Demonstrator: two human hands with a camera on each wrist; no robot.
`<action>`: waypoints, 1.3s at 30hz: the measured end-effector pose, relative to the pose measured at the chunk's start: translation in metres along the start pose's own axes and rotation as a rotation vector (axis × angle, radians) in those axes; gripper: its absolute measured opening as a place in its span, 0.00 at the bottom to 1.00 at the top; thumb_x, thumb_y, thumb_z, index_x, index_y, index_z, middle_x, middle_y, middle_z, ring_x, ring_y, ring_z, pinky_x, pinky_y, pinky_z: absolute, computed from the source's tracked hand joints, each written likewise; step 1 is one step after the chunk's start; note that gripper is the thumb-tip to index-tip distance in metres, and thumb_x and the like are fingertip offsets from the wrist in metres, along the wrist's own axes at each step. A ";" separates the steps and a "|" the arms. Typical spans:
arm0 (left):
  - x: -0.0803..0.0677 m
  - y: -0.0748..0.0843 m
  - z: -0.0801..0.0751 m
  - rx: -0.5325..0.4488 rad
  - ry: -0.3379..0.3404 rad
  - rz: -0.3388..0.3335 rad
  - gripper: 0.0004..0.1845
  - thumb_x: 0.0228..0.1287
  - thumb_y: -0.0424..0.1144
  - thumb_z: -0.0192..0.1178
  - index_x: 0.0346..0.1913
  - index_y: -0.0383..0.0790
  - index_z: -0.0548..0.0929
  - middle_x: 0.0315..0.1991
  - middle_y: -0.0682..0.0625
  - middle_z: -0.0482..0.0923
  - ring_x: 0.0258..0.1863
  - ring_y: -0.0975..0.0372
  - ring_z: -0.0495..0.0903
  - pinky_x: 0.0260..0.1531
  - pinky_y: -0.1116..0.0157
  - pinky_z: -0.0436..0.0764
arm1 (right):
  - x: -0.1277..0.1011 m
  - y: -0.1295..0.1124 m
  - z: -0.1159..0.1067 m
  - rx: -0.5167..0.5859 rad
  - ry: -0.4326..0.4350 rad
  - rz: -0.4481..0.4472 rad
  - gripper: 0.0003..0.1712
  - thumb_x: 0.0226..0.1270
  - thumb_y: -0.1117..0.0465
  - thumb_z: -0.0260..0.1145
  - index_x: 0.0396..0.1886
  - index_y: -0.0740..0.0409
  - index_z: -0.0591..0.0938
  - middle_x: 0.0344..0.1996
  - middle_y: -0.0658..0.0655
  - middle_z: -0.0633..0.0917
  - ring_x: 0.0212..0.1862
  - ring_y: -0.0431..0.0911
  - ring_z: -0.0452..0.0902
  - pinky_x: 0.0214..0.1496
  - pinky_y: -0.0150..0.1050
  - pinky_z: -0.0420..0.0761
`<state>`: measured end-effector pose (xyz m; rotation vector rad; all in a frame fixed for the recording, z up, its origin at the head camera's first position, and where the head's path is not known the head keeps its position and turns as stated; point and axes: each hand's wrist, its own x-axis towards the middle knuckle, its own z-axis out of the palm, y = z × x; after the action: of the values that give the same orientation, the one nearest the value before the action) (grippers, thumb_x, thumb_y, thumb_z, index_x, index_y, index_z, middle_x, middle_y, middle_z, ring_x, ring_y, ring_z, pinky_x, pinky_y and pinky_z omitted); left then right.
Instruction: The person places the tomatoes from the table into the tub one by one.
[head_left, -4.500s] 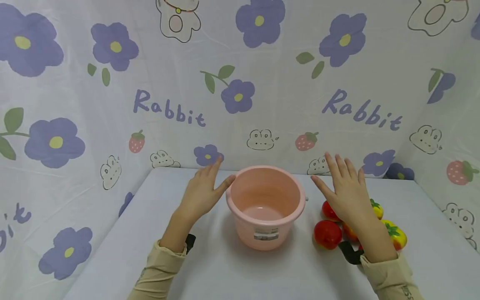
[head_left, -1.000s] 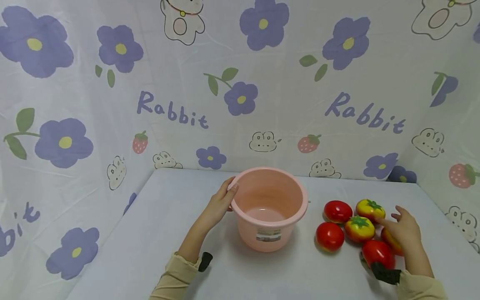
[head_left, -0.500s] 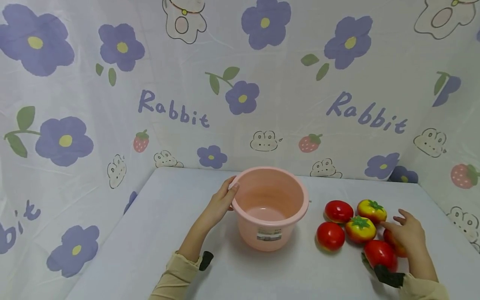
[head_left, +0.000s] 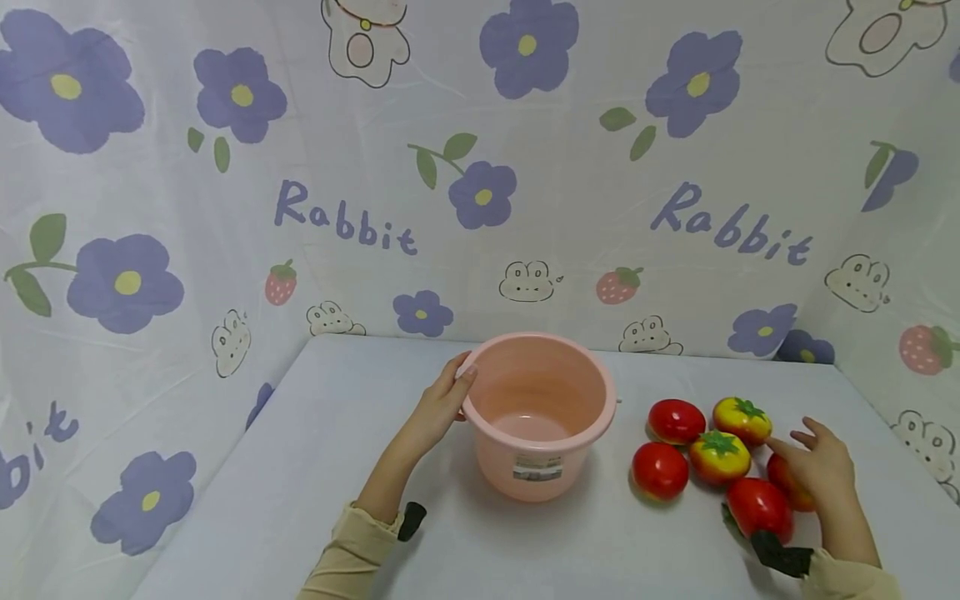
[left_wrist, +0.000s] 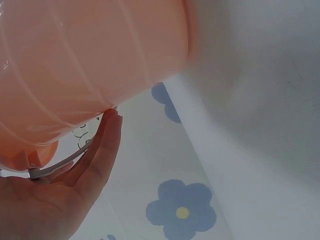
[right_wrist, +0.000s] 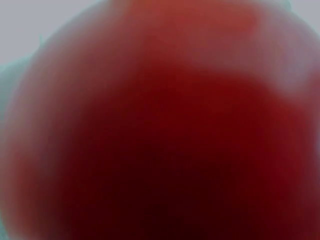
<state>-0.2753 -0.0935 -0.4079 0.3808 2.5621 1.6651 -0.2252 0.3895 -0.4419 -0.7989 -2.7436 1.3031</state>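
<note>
At the middle of the table stands a pink plastic bucket [head_left: 517, 471], upright, with a label on its front. My left hand [head_left: 438, 408] grips its left rim, thumb over the edge. In the left wrist view the fingers lie along the outside of the bucket [left_wrist: 100, 55], by its thin grey handle [left_wrist: 57, 167]. On the right, my right hand [head_left: 825, 471] reaches over an orange-red toy tomato [head_left: 787, 483], thumb and fingers apart, partly covering it. Beneath that wrist lies a red tomato [head_left: 759, 507]. A blurred red round surface [right_wrist: 175, 140] fills the right wrist view.
Two red tomatoes [head_left: 660, 472] lie nearest the bucket's right side. Two yellow-and-red tomatoes [head_left: 720, 458] with green tops sit between them and my right hand. A white table [head_left: 562, 550] meets a patterned cloth [head_left: 570, 225] at its back and sides.
My left hand has taken hold of the bucket's rim, and my right hand has moved right and down to the tomatoes. Over the last second, the right hand has shifted only slightly to the right.
</note>
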 end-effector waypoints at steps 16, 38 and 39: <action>0.001 -0.002 0.002 -0.045 0.003 -0.006 0.33 0.75 0.60 0.41 0.75 0.49 0.57 0.63 0.37 0.75 0.50 0.46 0.82 0.44 0.55 0.84 | -0.003 0.008 0.003 -0.012 0.036 0.017 0.46 0.73 0.49 0.53 0.76 0.69 0.42 0.68 0.79 0.59 0.71 0.73 0.51 0.70 0.64 0.61; -0.001 0.001 0.000 -0.041 -0.003 -0.003 0.33 0.74 0.62 0.41 0.75 0.51 0.58 0.63 0.38 0.75 0.52 0.46 0.81 0.44 0.57 0.84 | -0.007 -0.002 -0.009 0.001 0.037 -0.034 0.44 0.75 0.49 0.49 0.77 0.66 0.40 0.71 0.78 0.56 0.72 0.73 0.49 0.67 0.65 0.65; -0.001 0.001 0.000 -0.044 -0.005 -0.001 0.33 0.74 0.61 0.41 0.75 0.51 0.57 0.63 0.38 0.75 0.52 0.46 0.81 0.45 0.56 0.84 | -0.008 -0.005 -0.010 0.001 0.045 -0.037 0.44 0.75 0.49 0.48 0.77 0.65 0.40 0.71 0.78 0.56 0.72 0.73 0.49 0.67 0.65 0.66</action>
<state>-0.2742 -0.0932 -0.4070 0.3796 2.5173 1.7143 -0.2185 0.3906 -0.4305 -0.7646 -2.7094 1.2632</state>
